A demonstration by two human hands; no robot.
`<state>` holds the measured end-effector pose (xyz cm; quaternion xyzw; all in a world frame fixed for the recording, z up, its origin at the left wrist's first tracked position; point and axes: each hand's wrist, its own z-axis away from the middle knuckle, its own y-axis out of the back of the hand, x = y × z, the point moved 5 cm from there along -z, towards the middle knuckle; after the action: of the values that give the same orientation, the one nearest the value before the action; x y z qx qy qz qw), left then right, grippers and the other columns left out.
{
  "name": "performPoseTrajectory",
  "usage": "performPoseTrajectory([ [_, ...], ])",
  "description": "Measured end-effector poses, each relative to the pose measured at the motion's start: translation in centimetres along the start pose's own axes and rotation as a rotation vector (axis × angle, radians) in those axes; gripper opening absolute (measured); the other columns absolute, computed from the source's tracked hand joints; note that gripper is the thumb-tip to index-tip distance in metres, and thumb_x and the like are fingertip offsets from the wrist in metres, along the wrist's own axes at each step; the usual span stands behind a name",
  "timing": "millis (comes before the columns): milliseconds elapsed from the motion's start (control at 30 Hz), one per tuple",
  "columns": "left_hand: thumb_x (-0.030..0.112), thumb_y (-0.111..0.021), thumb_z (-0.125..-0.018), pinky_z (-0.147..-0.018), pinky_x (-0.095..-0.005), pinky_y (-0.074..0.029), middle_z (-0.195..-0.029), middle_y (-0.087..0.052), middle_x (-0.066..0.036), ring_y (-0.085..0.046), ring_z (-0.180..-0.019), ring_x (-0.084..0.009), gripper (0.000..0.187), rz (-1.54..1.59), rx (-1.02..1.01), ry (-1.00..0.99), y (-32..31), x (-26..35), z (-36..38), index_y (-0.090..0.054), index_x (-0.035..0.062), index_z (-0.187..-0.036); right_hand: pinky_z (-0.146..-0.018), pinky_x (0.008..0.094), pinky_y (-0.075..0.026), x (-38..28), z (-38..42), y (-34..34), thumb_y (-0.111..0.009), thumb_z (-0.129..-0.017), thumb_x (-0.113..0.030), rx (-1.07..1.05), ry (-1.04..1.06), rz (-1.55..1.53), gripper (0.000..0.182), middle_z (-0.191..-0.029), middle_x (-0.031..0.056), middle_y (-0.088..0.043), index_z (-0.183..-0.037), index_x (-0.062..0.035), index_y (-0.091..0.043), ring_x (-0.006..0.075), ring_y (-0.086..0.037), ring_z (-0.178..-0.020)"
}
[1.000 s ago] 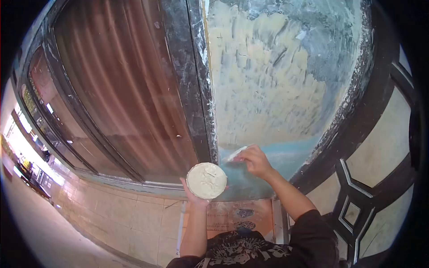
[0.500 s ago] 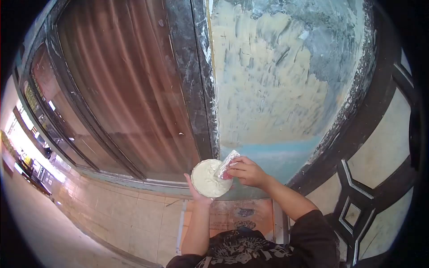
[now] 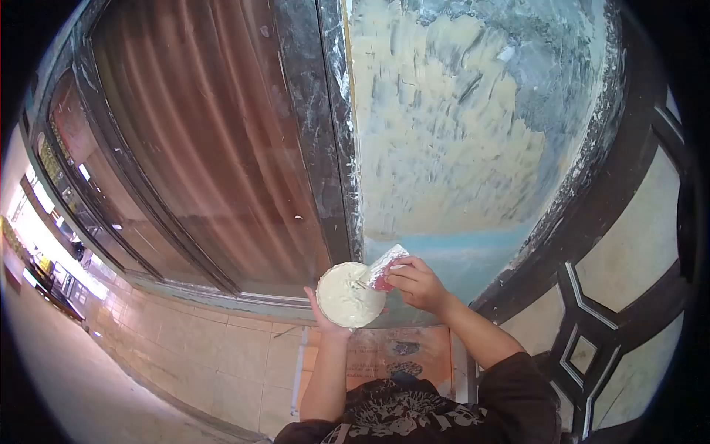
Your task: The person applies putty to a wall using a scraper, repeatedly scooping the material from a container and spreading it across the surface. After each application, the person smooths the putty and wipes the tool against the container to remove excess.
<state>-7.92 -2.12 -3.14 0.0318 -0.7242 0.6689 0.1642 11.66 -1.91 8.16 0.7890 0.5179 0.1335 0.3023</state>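
My left hand (image 3: 325, 321) cradles a round bowl (image 3: 319, 297) from below and the side, with the thumb along its left edge. Thick cream-white putty (image 3: 342, 294) fills the bowl. In my right hand (image 3: 420, 286) is a red putty scraper (image 3: 387, 265), pinched between thumb and fingers and coated with white paste. Its lower edge is at the bowl's right side, over the putty; whether it touches cannot be made out. Just beyond stands a wall panel (image 3: 444, 126) smeared unevenly with cream putty over grey-blue.
Left of the panel is a dark post (image 3: 314, 111) beside a glass window with a brown curtain (image 3: 200, 140). A dark carved door (image 3: 592, 318) stands at the right. Below lie an orange printed cardboard sheet (image 3: 370, 355) and floor tiles (image 3: 229, 355).
My right hand has moved the scraper slightly right and up, from deeper in the putty to the bowl's right side. The left hand and bowl have stayed nearly still.
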Motion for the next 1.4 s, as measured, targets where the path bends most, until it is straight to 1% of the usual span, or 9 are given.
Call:
performPoseTrajectory([
  [233, 0.084, -0.034, -0.092, -0.104, -0.0739, -0.042, -0.157, -0.044, -0.018, -0.047, -0.137, -0.0461, 0.095, 0.019, 0.104, -0.006, 1.6, -0.2, -0.5, -0.042, 0.0117, -0.153, -0.085, 0.04, -0.054, 0.2, 0.0, 1.0, -0.069, -0.068, 0.009, -0.07, -0.042, -0.046, 0.038, -0.101, 0.0069, -0.07, -0.103, -0.0058, -0.073, 0.0313, -0.064, -0.096],
  [300, 0.085, -0.034, -0.091, -0.104, -0.0742, -0.041, -0.157, -0.043, -0.017, -0.047, -0.137, -0.0458, 0.096, 0.005, 0.034, 0.034, 0.8, -0.4, -0.2, -0.043, 0.0126, -0.153, -0.084, 0.0398, -0.053, 0.2, 0.0, 1.2, -0.069, -0.069, 0.009, -0.057, -0.057, -0.043, 0.037, -0.101, 0.0068, -0.069, -0.102, -0.0055, -0.072, 0.0311, -0.063, -0.094],
  [533, 0.086, -0.033, -0.09, -0.102, -0.0743, -0.043, -0.155, -0.045, -0.018, -0.05, -0.135, -0.0457, 0.097, -0.003, 0.01, 0.042, 0.1, -0.6, -0.3, -0.044, 0.0128, -0.153, -0.082, 0.0397, -0.052, 0.4, -0.1, 1.6, -0.066, -0.072, 0.01, 0.008, -0.104, 0.009, 0.032, -0.097, 0.0075, -0.069, -0.1, -0.0046, -0.072, 0.0319, -0.063, -0.089],
  [633, 0.085, -0.032, -0.091, -0.103, -0.072, -0.043, -0.154, -0.047, -0.018, -0.05, -0.135, -0.0449, 0.097, 0.01, 0.07, 0.028, 0.3, -0.7, -0.5, -0.043, 0.0109, -0.153, -0.08, 0.04, -0.052, 0.7, 0.2, 1.3, -0.066, -0.071, 0.009, 0.021, -0.153, 0.07, 0.032, -0.097, 0.008, -0.069, -0.099, -0.0048, -0.072, 0.0318, -0.062, -0.088],
  [800, 0.082, -0.031, -0.095, -0.109, -0.0567, -0.046, -0.151, -0.051, -0.017, -0.053, -0.135, -0.0381, 0.096, -0.051, 0.101, -0.004, 0.4, -1.0, -0.6, -0.044, 0.0057, -0.152, -0.076, 0.0403, -0.052, 1.0, 0.2, 0.9, -0.065, -0.071, 0.009, 0.063, -0.175, 0.115, 0.031, -0.095, 0.0082, -0.069, -0.098, -0.0046, -0.071, 0.0309, -0.062, -0.086],
  [900, 0.081, -0.03, -0.095, -0.11, -0.0534, -0.046, -0.15, -0.052, -0.017, -0.053, -0.134, -0.0362, 0.095, -0.094, 0.089, -0.021, -0.2, -1.2, -0.5, -0.044, 0.005, -0.151, -0.074, 0.0404, -0.052, 0.8, 0.0, 0.7, -0.065, -0.071, 0.008, 0.091, -0.177, 0.137, 0.031, -0.094, 0.008, -0.069, -0.098, -0.0046, -0.071, 0.0303, -0.062, -0.083],
  [1067, 0.081, -0.029, -0.096, -0.111, -0.0532, -0.045, -0.15, -0.052, -0.017, -0.054, -0.134, -0.0357, 0.095, -0.084, 0.032, 0.022, -1.4, -1.5, 0.0, -0.044, 0.0054, -0.152, -0.071, 0.0396, -0.052, 0.3, -0.4, 0.3, -0.065, -0.071, 0.007, 0.112, -0.176, 0.152, 0.03, -0.093, 0.0076, -0.069, -0.098, -0.0049, -0.072, 0.0294, -0.062, -0.081],
  [1133, 0.081, -0.028, -0.096, -0.111, -0.0526, -0.045, -0.15, -0.052, -0.017, -0.054, -0.134, -0.0353, 0.095, -0.091, 0.028, 0.034, -1.3, -1.7, 0.0, -0.044, 0.0055, -0.152, -0.074, 0.0398, -0.052, 0.4, -0.3, 0.0, -0.067, -0.068, 0.005, 0.108, -0.198, 0.167, 0.033, -0.096, 0.004, -0.068, -0.098, -0.0085, -0.071, 0.0272, -0.063, -0.086],
  [1400, 0.079, -0.03, -0.097, -0.112, -0.0508, -0.043, -0.148, -0.054, -0.015, -0.053, -0.134, -0.0337, 0.092, -0.13, 0.174, 0.037, -0.5, -2.6, 0.3, -0.046, 0.0059, -0.15, -0.07, 0.0405, -0.054, 1.1, -1.2, -0.2, -0.067, -0.068, 0.005, 0.169, -0.227, 0.18, 0.031, -0.093, 0.0057, -0.069, -0.096, -0.0078, -0.071, 0.0295, -0.063, -0.083],
])
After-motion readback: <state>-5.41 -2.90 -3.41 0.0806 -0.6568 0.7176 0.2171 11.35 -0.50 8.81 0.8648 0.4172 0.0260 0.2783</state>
